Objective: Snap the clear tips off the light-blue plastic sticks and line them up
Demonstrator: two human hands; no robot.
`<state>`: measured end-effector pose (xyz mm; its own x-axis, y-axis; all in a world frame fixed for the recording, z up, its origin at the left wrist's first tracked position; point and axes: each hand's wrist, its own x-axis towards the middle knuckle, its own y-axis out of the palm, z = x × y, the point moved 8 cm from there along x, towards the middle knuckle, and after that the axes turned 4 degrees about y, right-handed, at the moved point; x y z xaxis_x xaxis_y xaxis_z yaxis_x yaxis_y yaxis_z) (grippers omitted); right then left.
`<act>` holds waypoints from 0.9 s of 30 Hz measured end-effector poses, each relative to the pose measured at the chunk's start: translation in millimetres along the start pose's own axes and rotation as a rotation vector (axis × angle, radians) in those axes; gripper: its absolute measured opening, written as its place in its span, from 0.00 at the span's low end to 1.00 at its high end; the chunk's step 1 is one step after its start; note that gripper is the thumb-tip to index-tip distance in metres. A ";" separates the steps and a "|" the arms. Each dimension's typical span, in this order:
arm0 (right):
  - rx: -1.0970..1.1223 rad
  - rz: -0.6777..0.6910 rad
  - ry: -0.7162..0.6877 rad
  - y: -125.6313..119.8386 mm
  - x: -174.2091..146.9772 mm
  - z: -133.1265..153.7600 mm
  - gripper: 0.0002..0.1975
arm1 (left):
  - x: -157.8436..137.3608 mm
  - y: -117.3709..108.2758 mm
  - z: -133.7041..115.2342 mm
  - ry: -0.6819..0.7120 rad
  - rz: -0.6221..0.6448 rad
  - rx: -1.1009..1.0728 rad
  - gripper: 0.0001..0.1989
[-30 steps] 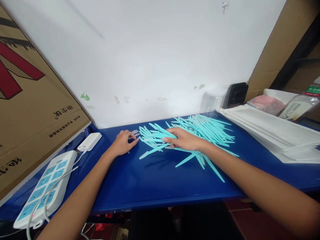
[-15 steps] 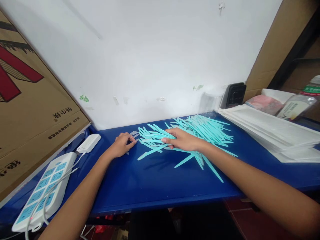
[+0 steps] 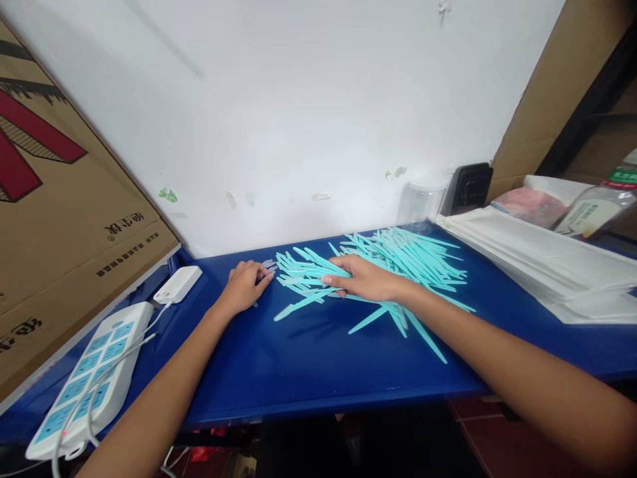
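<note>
My right hand (image 3: pixel 362 277) is closed round a bunch of thin turquoise eyebrow razors (image 3: pixel 303 267), whose paler tips fan out to the left. Behind and beneath that hand spreads a large loose pile of the same turquoise razors (image 3: pixel 408 255). A few stray ones slant toward the front of the table. To the left, my left hand (image 3: pixel 245 285) rests low over the table, thumb and fingertips pinched together at a small clear plastic cap. More clear caps (image 3: pixel 269 263) lie just beyond its fingertips. The palm hides whatever else is under it.
On the blue table (image 3: pixel 308 372), a white power strip (image 3: pixel 127 358) with cables and a small white adapter (image 3: pixel 178 285) stand at left. White sleeves (image 3: pixel 542 259) are stacked at right, near a bottle (image 3: pixel 597 206). A clear tub (image 3: pixel 423 202) stands against the wall.
My left hand's thumb and fingertips have shifted slightly at the clear caps. My right hand keeps its hold on the bunch, and the view has moved a little.
</note>
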<state>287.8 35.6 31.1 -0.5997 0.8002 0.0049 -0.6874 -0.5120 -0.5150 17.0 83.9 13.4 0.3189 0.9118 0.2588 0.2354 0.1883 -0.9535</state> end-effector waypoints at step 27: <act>0.011 0.020 -0.076 0.6 1.3 4.6 0.22 | -7.0 -19.1 -37.0 0.002 -0.003 -0.965 0.19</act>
<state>284.7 34.9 34.7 -0.6422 0.7642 0.0597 -0.6793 -0.5313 -0.5062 44.2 60.4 35.5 0.3182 0.9111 0.2621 0.8893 -0.1910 -0.4155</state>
